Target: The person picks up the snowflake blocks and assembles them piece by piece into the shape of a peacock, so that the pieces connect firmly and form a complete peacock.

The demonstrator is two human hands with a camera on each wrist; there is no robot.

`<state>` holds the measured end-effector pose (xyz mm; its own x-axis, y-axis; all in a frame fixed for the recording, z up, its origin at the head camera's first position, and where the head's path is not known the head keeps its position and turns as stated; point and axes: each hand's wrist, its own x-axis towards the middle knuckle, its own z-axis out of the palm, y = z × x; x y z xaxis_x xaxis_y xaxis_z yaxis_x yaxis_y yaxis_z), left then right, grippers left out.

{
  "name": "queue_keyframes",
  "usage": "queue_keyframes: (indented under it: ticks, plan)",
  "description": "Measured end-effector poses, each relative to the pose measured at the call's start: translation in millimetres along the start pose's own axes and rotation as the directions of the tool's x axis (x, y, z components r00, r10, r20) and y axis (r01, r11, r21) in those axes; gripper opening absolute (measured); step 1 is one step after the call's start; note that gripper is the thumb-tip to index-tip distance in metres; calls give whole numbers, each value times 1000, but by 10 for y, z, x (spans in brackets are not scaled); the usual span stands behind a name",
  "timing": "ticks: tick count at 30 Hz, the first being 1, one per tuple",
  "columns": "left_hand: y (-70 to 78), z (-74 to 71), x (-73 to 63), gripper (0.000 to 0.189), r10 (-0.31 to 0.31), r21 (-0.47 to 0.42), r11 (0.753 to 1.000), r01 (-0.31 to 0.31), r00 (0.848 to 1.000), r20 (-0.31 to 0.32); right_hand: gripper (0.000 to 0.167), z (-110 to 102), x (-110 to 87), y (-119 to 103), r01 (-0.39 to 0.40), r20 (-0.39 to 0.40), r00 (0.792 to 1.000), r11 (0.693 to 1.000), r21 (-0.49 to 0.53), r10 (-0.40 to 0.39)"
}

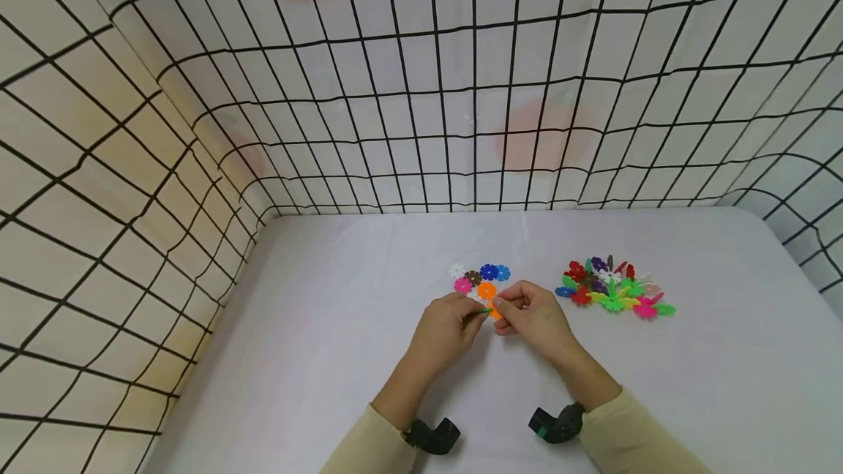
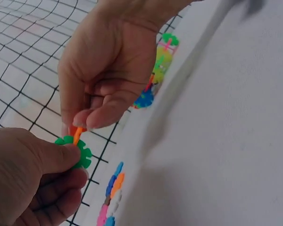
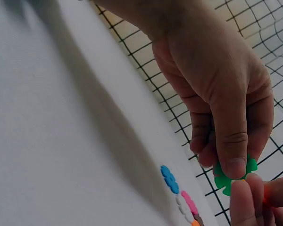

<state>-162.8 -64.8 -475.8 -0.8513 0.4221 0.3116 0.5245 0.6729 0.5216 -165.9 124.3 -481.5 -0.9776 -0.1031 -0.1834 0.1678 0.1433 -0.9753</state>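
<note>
Backdrop: black wire grid (image 1: 474,86) rose behind a white-covered desk (image 1: 276,357), pale cloth showing through the squares, and all the action sat mid-desk!
Left hand: the left hand (image 1: 448,322) had a green snowflake disc (image 2: 86,154) pinched between thumb and fingers, good and firm.
Right hand: over on the other side, the right hand (image 1: 536,319) gripped an orange snowflake disc (image 2: 78,135) by its edge, fingertips angled inward.
Meeting point: here was the crux! Green faced the left wrist view nearly flat-on while orange stood edge-on, its long narrow profile crossing green's notched rim; the planes looked close to square with each other. Whether slot sat inside slot, the fingers hid; no telling.
Where they hung: both pieces were between the two sets of fingertips, seemingly lifted off the desk, green on the left hand's side, orange on the right's.
Just beyond: a flat cluster of discs, including white (image 1: 456,270), brown (image 1: 473,279), dark blue (image 1: 489,272), light blue (image 1: 503,273) and pink (image 1: 463,285).
Off to the right: a jumbled multicoloured pile (image 1: 612,292), well apart from the cluster, with the right hand the nearer of the pair.
</note>
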Motion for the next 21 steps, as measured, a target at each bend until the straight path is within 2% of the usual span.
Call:
queue_keyframes:
  ticks: [3, 5, 7, 9, 10, 11, 12, 13, 15, 16, 17, 18, 19, 21]
  plan:
    - [-9, 11, -13, 9, -15, 22, 1000, 16, 999, -34, 26, 40, 14, 14, 3, -10, 1000, 1000, 22, -3]
    - [-25, 17, -15, 10, -36, -27, 999, 34, 998, -58, 29, 33, 34, 20, 5, -12, 1000, 1000, 29, -5]
    - [-50, 20, -5, 11, -58, -116, 992, 49, 995, -78, 37, 7, 69, 34, 14, -13, 1000, 1000, 8, -14]
    - [-78, 6, 14, 12, -125, -247, 964, 100, 988, -86, 44, -17, 114, 54, 23, -35, 999, 999, -44, -25]
    - [-97, -5, 26, 12, -179, -325, 935, 143, 981, -82, 46, -23, 141, 74, 31, -55, 998, 995, -90, -36]
    - [-115, -19, 39, 11, -239, -411, 891, 191, 969, -68, 46, -24, 167, 93, 41, -74, 996, 986, -161, -54]
    - [-137, -33, 50, 11, -307, -501, 830, 245, 951, -44, 44, -16, 190, 117, 52, -90, 993, 969, -243, -76]
    - [-156, -49, 61, 12, -373, -583, 757, 296, 928, -14, 42, -2, 213, 145, 60, -104, 989, 941, -334, -100]
    - [-195, -75, 74, 15, -477, -717, 591, 370, 877, 59, 39, 48, 261, 196, 75, -127, 979, 859, -506, -160]
    - [-216, -78, 78, 16, -512, -761, 516, 393, 854, 94, 40, 80, 283, 218, 81, -129, 973, 812, -579, -189]
    - [-235, -74, 81, 18, -536, -792, 452, 410, 835, 126, 42, 116, 305, 235, 82, -127, 969, 764, -641, -211]
    - [-249, -70, 82, 19, -551, -812, 405, 420, 821, 150, 43, 152, 324, 244, 77, -128, 966, 727, -682, -223]
    - [-257, -64, 84, 21, -557, -829, 368, 421, 814, 166, 45, 185, 341, 244, 67, -134, 964, 698, -713, -229]
    - [-265, -59, 85, 22, -562, -846, 323, 424, 805, 189, 44, 231, 361, 234, 42, -149, 963, 668, -743, -227]
